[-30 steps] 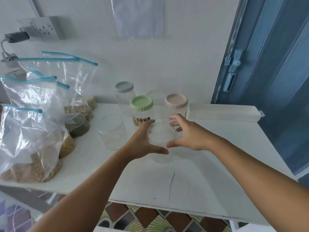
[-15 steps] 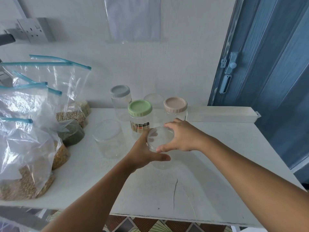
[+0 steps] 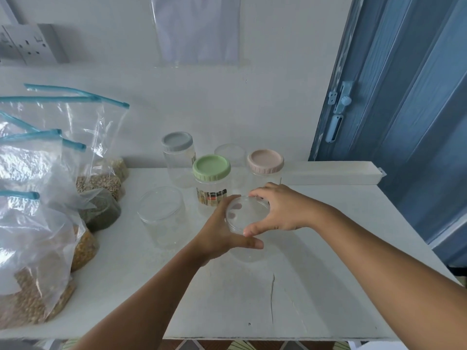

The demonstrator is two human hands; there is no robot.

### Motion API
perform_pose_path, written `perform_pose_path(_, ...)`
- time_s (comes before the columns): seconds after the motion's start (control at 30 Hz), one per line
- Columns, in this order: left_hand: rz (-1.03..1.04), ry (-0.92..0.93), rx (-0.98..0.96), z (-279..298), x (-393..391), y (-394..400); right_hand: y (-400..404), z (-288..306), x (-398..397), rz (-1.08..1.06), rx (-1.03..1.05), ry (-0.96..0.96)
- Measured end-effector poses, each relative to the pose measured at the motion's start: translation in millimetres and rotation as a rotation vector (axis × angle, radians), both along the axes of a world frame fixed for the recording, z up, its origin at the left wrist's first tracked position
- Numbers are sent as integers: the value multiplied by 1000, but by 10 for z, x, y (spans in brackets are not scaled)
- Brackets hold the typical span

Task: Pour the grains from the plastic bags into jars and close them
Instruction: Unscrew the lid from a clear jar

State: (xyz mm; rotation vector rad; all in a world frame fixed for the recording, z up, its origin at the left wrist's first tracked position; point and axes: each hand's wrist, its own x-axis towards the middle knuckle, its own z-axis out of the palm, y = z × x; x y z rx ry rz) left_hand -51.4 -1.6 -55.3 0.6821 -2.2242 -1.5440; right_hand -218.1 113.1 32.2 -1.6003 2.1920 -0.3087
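Both hands are clamped on 1 clear jar point(image 3: 246, 251) standing near the middle of the white bench point(image 3: 316, 286). The left hand point(image 3: 222, 234) wraps the jar's body from the left, its thumb lying across the front wall. The right hand point(image 3: 280, 209) grips the clear lid point(image 3: 243, 214) from above and from the right, fingers curled over the far rim and thumb on the near rim. The lid looks slightly tilted on the jar's mouth; whether it is screwed on cannot be told.

Just left of this jar stands a second clear jar point(image 3: 161, 215), open at the top. Behind the hands are 4 more jars: one with a green lid point(image 3: 211, 168), one with a grey lid point(image 3: 177, 141), one with a pink lid point(image 3: 265, 160) and one with a clear lid point(image 3: 230, 151).

Along the bench's left side stand several plastic bags point(image 3: 38, 236) with blue zip strips, holding tan, yellow and dark green grains. A blue door point(image 3: 404, 97) is on the right.
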Motion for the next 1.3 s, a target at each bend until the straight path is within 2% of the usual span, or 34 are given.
perform_pose_path(0.13,-5,22,-17,-22,-12,-23,-13,10,48,-28,10,9)
perform_pose_path(0.27,8,31,-56,-89,-18,-22,-56,-33,153,-50,-16,119)
perform_pose_path(0.9,47,-19,-110,-75,-35,24,-129,-19,8,73,21,75)
perform_pose_path(1.03,47,-4,-102,-84,-28,41,-114,91,75,51,116,167)
perform_pose_path(1.17,52,-10,-126,-106,-34,28,-164,101,239,-11,93,293)
perform_pose_path(1.3,69,-31,-134,-122,-40,17,-210,59,220,4,45,252)
